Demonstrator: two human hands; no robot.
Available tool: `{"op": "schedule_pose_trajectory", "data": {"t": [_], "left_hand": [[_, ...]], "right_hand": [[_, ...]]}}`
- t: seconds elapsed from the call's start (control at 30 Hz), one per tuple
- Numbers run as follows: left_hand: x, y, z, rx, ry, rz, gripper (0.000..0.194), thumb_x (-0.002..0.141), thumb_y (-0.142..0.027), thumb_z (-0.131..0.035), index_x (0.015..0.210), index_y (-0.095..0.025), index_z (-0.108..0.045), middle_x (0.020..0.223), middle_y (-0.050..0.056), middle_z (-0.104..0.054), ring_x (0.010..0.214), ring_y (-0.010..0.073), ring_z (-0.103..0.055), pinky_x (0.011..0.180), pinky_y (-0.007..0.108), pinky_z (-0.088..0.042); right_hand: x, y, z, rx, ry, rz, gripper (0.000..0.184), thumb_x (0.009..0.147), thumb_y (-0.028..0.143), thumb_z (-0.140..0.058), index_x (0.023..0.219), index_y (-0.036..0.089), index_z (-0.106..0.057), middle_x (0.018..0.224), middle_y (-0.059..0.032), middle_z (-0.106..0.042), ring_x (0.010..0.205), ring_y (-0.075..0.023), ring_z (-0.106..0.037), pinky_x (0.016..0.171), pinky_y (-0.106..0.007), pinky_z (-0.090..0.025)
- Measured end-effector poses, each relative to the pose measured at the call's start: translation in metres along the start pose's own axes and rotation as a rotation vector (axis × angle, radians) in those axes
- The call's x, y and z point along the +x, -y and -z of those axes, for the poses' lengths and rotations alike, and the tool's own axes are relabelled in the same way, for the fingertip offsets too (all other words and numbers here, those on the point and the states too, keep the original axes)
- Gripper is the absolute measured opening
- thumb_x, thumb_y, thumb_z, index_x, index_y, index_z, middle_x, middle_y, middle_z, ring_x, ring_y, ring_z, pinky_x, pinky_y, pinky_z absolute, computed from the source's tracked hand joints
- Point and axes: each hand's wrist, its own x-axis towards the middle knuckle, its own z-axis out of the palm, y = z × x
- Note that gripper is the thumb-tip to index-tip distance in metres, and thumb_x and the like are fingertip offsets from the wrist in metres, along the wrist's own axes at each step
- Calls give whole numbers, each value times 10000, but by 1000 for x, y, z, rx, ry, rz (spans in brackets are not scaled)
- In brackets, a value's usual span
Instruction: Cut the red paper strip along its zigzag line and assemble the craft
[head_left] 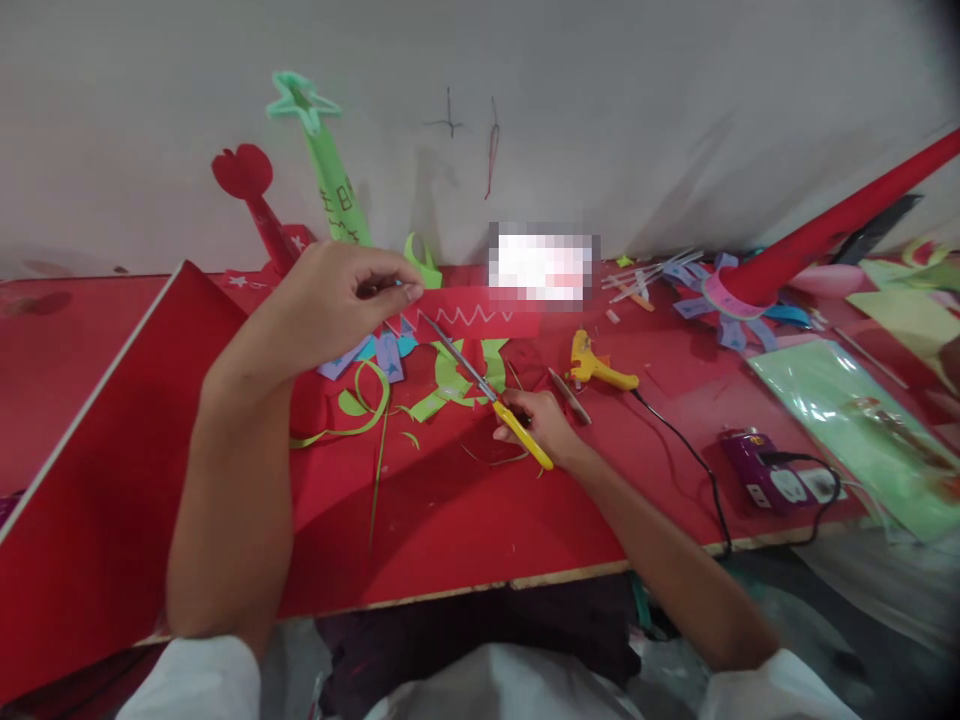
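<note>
My left hand pinches the upper left part of a red paper strip, holding it up above the table. A white zigzag line runs along the strip. My right hand grips the yellow handles of a pair of scissors. Their long blades point up and left, and the tip is at the strip's left part, near the zigzag. Whether the blades are cutting into the paper cannot be made out. Below the strip lie green paper cut-outs and purple paper pieces.
A yellow glue gun lies right of my right hand, its black cord running to a purple power strip. A large red sheet leans at left. Green and red paper cones stand near the wall. A plastic-wrapped green pack lies right.
</note>
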Motion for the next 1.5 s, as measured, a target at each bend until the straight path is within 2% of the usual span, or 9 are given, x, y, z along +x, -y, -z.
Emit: {"op": "schedule_pose_trajectory", "data": {"t": [0.17, 0.43, 0.73, 0.97, 1.2, 1.37, 1.5], "left_hand": [[1, 1, 0, -8, 4, 23, 212, 940, -406, -637, 926, -259, -789, 629, -8, -533, 602, 147, -425, 578, 307, -309], [1, -1, 0, -13, 8, 21, 234, 938, -412, -622, 919, -246, -786, 645, -12, -535, 608, 139, -401, 580, 309, -309], [1, -1, -1, -8, 14, 28, 243, 936, -415, -620, 937, -255, -803, 660, -2, -582, 615, 153, -444, 599, 321, -326], [1, -2, -1, -4, 19, 39, 237, 940, -415, -625, 932, -261, -805, 631, -9, -534, 608, 160, -430, 601, 330, -318], [3, 1, -2, -11, 20, -18, 213, 944, -403, -641, 917, -260, -797, 607, -15, -521, 601, 152, -444, 606, 326, -320], [3, 1, -2, 5, 15, -11, 241, 942, -359, -640, 968, -200, -818, 609, -23, -537, 588, 126, -414, 581, 307, -305], [4, 1, -3, 9, 7, -24, 232, 945, -347, -637, 957, -203, -818, 605, -24, -532, 590, 123, -423, 585, 303, -309]], "right_hand": [[0, 0, 0, 18, -8, -7, 679, 761, 865, -747, 767, 222, -529, 628, 59, -429, 589, -112, -357, 557, -273, -264], [-4, 4, 0, 14, 69, 4, 685, 830, 894, -633, 857, 213, -557, 671, 41, -494, 607, -123, -394, 560, -273, -263], [-5, 8, 2, -9, 98, 15, 659, 858, 880, -600, 899, 225, -538, 686, 39, -507, 603, -128, -396, 563, -284, -261], [-4, 4, 1, -16, 54, 26, 610, 849, 816, -691, 866, 221, -553, 670, 49, -489, 595, -119, -392, 561, -273, -280], [-7, 3, -1, -18, 43, 33, 616, 867, 821, -665, 840, 215, -560, 642, 53, -455, 598, -117, -362, 561, -270, -266], [-6, 0, -2, -37, 43, 86, 579, 910, 781, -648, 884, 206, -577, 647, 66, -446, 581, -105, -354, 549, -254, -259], [-6, 0, -1, -61, 52, 110, 567, 923, 774, -628, 896, 210, -569, 657, 65, -463, 564, -102, -365, 540, -257, -260]]}}
